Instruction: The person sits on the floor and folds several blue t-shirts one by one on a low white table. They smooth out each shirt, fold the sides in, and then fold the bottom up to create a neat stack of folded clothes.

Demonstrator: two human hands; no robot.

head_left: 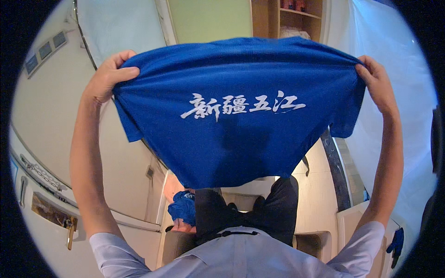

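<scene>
Two hands point(110, 76) point(378, 84) hold a shirt point(242, 125) midair, edges apart.

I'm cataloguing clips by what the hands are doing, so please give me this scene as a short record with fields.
Held item: blue T-shirt, spread open in the air
Marking: white lettering across its middle
Left hand: grips the left upper corner, thumb in front
Right hand: grips the right upper corner
Sleeves: hang down on both sides
Below, left: crumpled blue cloth beside the dark trousers
Far left: door handle
Background: wooden shelf, upper right, partly hidden by the T-shirt
</scene>
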